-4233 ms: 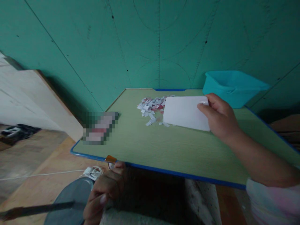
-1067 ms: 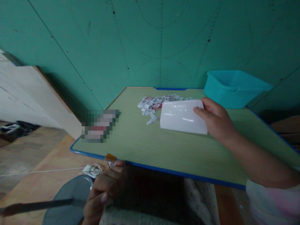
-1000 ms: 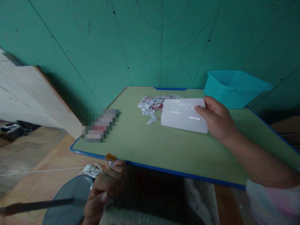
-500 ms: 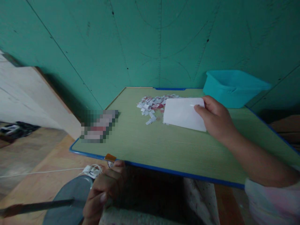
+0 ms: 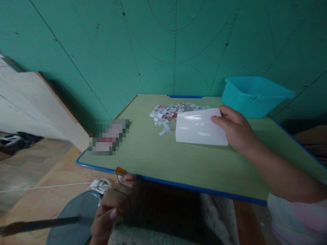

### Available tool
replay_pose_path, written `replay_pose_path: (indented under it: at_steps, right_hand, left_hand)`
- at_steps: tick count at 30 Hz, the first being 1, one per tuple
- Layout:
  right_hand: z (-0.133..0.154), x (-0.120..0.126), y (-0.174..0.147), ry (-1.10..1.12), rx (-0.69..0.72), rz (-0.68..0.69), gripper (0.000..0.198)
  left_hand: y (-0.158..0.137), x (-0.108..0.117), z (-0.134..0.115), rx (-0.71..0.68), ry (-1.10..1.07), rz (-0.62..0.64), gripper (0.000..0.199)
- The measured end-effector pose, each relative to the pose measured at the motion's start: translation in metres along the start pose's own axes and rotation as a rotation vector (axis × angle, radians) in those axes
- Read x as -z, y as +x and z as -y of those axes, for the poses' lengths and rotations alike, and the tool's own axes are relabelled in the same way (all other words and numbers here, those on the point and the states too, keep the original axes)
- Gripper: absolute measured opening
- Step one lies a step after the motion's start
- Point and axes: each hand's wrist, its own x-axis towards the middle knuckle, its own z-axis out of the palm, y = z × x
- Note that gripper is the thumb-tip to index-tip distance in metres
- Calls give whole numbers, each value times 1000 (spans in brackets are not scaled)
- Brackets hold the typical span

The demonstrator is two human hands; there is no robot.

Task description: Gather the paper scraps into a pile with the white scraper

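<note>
My right hand (image 5: pixel 236 131) grips the right edge of a glossy white card (image 5: pixel 200 127), holding it tilted with its lower edge on the green table (image 5: pixel 166 160). A pile of small white and pink paper scraps (image 5: pixel 170 114) lies just left of and behind the card. Below the table's front edge, my left hand (image 5: pixel 113 207) is closed around the handle of a grey dustpan (image 5: pixel 76 217).
A teal plastic bin (image 5: pixel 255 95) stands at the table's back right corner. A blurred-out flat object (image 5: pixel 108 136) lies at the table's left edge. A white cable (image 5: pixel 76 186) runs across the wooden floor at left. A teal wall backs the table.
The card in my right hand has rocked back and forth beside the scraps, tilting and catching glare again now. My left hand has stayed on the dustpan handle.
</note>
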Motion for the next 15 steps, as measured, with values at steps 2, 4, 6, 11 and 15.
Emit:
replay_pose_path:
  at_steps: [2, 4, 6, 11, 15]
  right_hand:
    - [1, 1, 1, 46, -25, -22, 6]
    - [1, 3, 3, 0, -11, -100, 7]
    - [-2, 4, 4, -56, 15, -147, 9]
    - [-7, 4, 5, -101, 16, -117, 10]
    - [-5, 3, 4, -166, 50, -102, 8]
  left_hand:
    - [-4, 2, 2, 18, 7, 13, 42]
    - [-3, 2, 2, -11, 14, 12, 43]
    - [2, -1, 0, -52, 22, 16, 44]
    - [13, -6, -8, -45, 25, -42, 45]
    - [11, -4, -4, -34, 24, -24, 46]
